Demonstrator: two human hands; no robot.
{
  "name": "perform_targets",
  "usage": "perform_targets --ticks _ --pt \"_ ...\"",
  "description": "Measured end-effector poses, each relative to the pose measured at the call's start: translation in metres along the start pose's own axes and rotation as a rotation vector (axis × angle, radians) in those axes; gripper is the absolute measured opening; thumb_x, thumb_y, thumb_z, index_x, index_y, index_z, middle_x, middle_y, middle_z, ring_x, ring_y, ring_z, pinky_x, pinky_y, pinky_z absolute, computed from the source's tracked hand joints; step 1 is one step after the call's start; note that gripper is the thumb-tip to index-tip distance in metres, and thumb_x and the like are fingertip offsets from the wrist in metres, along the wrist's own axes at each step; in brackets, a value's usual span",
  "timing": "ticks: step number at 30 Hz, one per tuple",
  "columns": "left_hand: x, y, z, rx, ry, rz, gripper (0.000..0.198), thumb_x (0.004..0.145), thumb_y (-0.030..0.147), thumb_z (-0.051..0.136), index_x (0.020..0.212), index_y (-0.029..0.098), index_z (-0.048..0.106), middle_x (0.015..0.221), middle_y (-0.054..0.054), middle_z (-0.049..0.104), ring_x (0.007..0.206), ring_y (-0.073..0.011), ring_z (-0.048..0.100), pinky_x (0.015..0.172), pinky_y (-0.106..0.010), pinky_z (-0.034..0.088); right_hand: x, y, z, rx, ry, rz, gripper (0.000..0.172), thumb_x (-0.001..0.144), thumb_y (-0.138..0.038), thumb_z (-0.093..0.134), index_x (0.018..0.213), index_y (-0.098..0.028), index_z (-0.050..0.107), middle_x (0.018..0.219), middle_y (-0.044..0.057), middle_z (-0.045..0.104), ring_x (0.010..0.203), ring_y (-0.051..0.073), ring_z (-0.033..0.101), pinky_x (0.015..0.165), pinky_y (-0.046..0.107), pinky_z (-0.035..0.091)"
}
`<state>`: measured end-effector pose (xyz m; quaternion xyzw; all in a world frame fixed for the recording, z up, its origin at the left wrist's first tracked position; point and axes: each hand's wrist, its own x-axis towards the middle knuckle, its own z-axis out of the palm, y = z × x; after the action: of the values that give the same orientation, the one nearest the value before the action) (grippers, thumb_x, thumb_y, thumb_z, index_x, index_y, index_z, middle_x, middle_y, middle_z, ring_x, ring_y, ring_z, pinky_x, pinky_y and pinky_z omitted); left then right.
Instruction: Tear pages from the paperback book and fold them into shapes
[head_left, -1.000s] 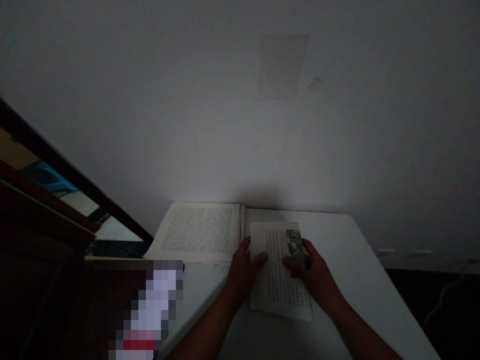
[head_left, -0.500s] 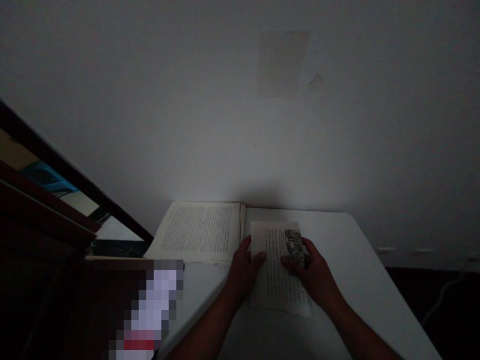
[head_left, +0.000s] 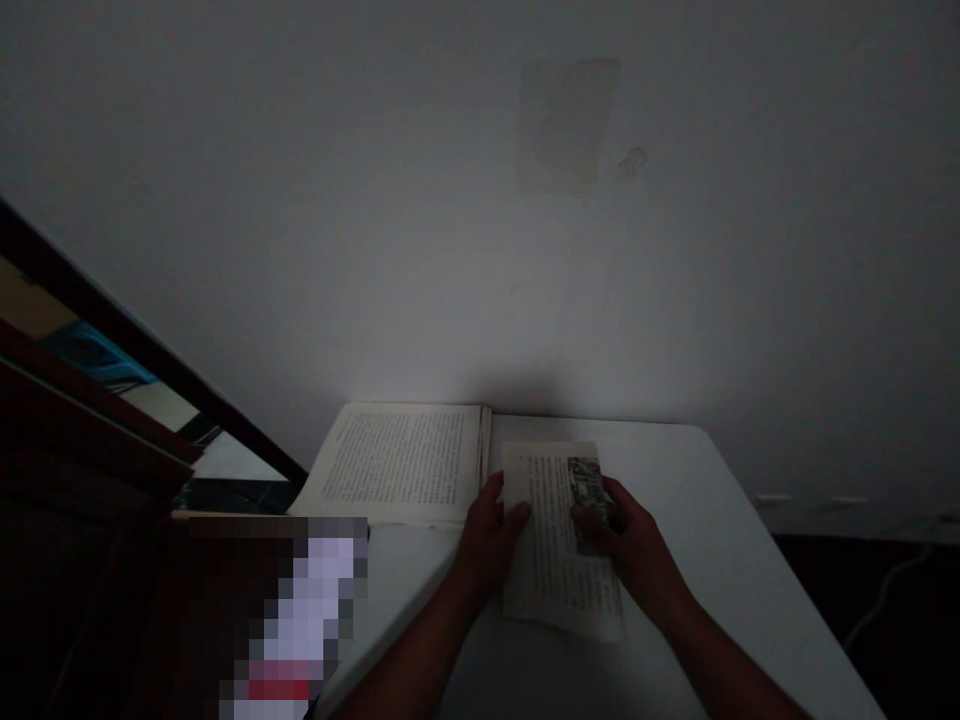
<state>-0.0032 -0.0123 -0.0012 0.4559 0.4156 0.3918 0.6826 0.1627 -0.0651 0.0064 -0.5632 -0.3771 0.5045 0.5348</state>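
A printed page [head_left: 551, 570] with columns of text and a dark picture near its right edge is held up over the white table. My left hand [head_left: 491, 535] grips its left edge, thumb on the front and fingers behind. On the right edge, my right hand [head_left: 630, 535] pinches the sheet the same way, its thumb lying over the picture. The page's lower edge curls slightly. Whether it is one sheet or several I cannot tell. To the left, a stack of printed pages [head_left: 397, 460] lies flat at the back of the table.
The white table [head_left: 675, 470] stands against a grey wall [head_left: 375, 250] with a faded patch on it. Dark wooden furniture [head_left: 67, 440] is at the left, with a blue item [head_left: 101, 352] behind it. A pale cable [head_left: 885, 590] hangs at the right. The light is dim.
My right thumb has shifted slightly to the right across the picture, and the page's lower edge curls a little more. The stack of pages has not moved.
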Motion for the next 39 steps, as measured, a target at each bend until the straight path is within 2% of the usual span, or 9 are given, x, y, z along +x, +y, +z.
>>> perform_targets --ticks 5,12,19,23,39 --pt "0.0002 -0.0041 -0.0009 0.004 0.035 -0.001 0.059 0.071 0.035 0.067 0.121 0.012 0.046 0.113 -0.018 0.061 0.101 -0.0283 0.060 0.084 -0.039 0.049 0.0002 0.0002 -0.0027 0.079 -0.026 0.022 0.046 0.074 -0.041 0.065 0.111 -0.020 0.048 0.082 0.004 0.071 0.070 0.023 0.068 0.061 0.034 0.054" --pt "0.0012 0.0002 -0.0007 -0.060 -0.017 -0.045 0.043 0.071 0.038 0.067 0.105 0.015 0.052 0.087 -0.011 0.070 0.077 -0.0248 0.067 0.070 -0.036 0.052 0.0016 0.0048 -0.0048 0.066 0.007 0.034 0.052 0.069 -0.046 0.068 0.111 -0.021 0.052 0.086 0.006 0.071 0.074 0.025 0.068 0.063 0.036 0.055" --pt "0.0043 0.0028 -0.0025 0.046 0.134 0.041 0.025 0.070 0.034 0.068 0.084 0.014 0.060 0.084 -0.007 0.070 0.077 -0.0196 0.065 0.070 -0.030 0.050 0.0017 0.0018 -0.0039 0.075 0.019 0.044 0.050 0.069 -0.044 0.069 0.109 -0.021 0.052 0.082 0.005 0.072 0.070 0.024 0.068 0.060 0.034 0.055" --pt "0.0050 0.0020 -0.0033 0.126 0.160 0.042 0.026 0.070 0.037 0.067 0.078 0.014 0.061 0.074 -0.005 0.068 0.069 -0.0182 0.063 0.063 -0.028 0.049 0.0011 0.0010 -0.0038 0.077 0.011 0.035 0.051 0.069 -0.045 0.068 0.110 -0.020 0.051 0.082 0.005 0.071 0.070 0.025 0.069 0.060 0.035 0.055" --pt "0.0039 0.0037 -0.0022 0.125 0.153 0.059 0.024 0.071 0.037 0.066 0.074 0.014 0.058 0.069 -0.002 0.063 0.064 -0.0150 0.057 0.059 -0.025 0.045 0.0014 0.0021 -0.0044 0.071 0.003 0.044 0.046 0.072 -0.041 0.067 0.110 -0.021 0.050 0.082 0.004 0.072 0.070 0.023 0.068 0.061 0.033 0.054"
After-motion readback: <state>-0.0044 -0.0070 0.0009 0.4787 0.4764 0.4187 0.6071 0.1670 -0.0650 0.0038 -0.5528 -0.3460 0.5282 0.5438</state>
